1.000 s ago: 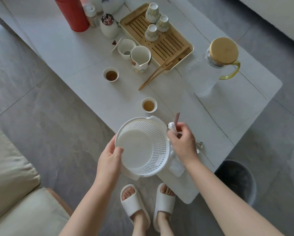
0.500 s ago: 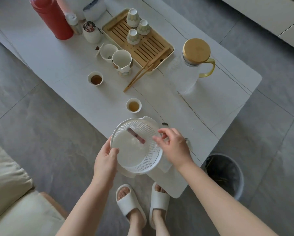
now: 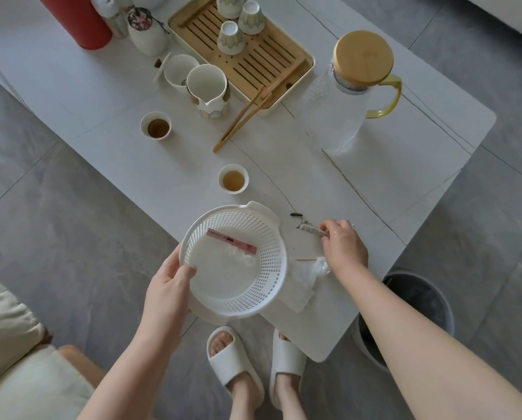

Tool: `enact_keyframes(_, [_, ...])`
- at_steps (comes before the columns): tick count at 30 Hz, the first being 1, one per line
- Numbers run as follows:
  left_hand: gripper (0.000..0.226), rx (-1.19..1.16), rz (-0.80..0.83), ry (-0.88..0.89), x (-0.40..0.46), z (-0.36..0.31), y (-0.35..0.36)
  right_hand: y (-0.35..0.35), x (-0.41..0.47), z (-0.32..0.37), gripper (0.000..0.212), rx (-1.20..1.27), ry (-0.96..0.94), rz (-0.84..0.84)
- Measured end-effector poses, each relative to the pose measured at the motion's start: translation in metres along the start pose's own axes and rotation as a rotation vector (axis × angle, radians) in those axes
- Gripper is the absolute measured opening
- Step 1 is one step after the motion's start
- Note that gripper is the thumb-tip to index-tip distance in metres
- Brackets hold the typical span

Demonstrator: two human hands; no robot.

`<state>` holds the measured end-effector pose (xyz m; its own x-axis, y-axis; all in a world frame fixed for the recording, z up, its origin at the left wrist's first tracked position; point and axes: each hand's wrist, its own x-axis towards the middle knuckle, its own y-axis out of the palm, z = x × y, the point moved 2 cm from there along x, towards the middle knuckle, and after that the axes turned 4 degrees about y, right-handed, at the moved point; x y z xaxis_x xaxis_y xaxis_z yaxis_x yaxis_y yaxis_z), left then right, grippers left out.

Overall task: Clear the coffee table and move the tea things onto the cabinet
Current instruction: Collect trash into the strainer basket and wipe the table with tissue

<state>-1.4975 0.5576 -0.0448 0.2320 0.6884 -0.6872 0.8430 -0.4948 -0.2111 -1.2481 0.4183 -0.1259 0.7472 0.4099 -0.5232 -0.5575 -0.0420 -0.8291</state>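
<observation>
Two hands at work over the near corner of the tabletop (image 3: 359, 189). The left hand (image 3: 170, 283) grips the rim of the white perforated basket (image 3: 271, 277), thumb hooked inside, holding it over the tabletop's edge; a pink-and-white wrapper (image 3: 232, 241) lies in its bottom. Just right of the basket, the right hand (image 3: 343, 247) pinches one end of a small crumpled scrap (image 3: 311, 229) lying on the tabletop (what it is, hard to say). A crumpled clear wrapper (image 3: 311, 271) sits just below that hand. Beyond the basket, a small teacup (image 3: 233, 178) of pale tea; farther back a second teacup (image 3: 156, 126), darker. The wooden tea tray (image 3: 253, 60) with three upturned cups stays well apart, glass jug (image 3: 349, 95) beside it.
</observation>
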Motion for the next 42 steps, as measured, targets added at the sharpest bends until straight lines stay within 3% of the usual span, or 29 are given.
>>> enact_keyframes(10, [0.058,-0.027,-0.037,-0.023,-0.025,-0.015,0.013,-0.062,-0.080,0.053,0.025,0.490,-0.322,-0.040])
enact_keyframes(14, [0.058,-0.002,-0.036,-0.022,-0.035,-0.016,0.016,-0.064,-0.108,0.075,0.029,0.438,-0.445,0.094])
enact_keyframes(17, [0.058,-0.006,-0.041,-0.032,-0.040,-0.011,0.012,-0.054,-0.108,0.063,0.022,0.456,-0.369,0.031])
enact_keyframes(20, [0.058,-0.001,-0.055,-0.041,-0.045,-0.004,0.002,-0.035,-0.096,0.022,0.017,0.460,-0.152,-0.052])
enact_keyframes(25, [0.057,-0.008,-0.036,-0.033,-0.042,0.016,-0.013,0.005,-0.076,-0.031,0.034,0.239,0.105,0.038])
enact_keyframes(28, [0.055,-0.004,-0.021,-0.029,-0.035,0.029,-0.018,0.025,-0.064,-0.034,0.038,0.170,0.113,0.054])
enact_keyframes(32, [0.054,-0.022,-0.041,-0.023,-0.028,0.036,-0.026,0.036,-0.059,-0.032,0.020,0.256,0.140,-0.060])
enact_keyframes(35, [0.055,-0.023,-0.040,-0.026,-0.029,0.037,-0.028,0.031,-0.072,-0.027,0.020,0.315,0.139,-0.139])
enact_keyframes(39, [0.058,-0.024,-0.020,-0.025,-0.036,0.034,-0.029,0.017,-0.099,-0.004,0.017,0.517,0.019,-0.109])
enact_keyframes(42, [0.059,-0.002,-0.020,-0.027,-0.041,0.030,-0.028,-0.004,-0.126,0.031,0.016,0.657,-0.154,-0.188])
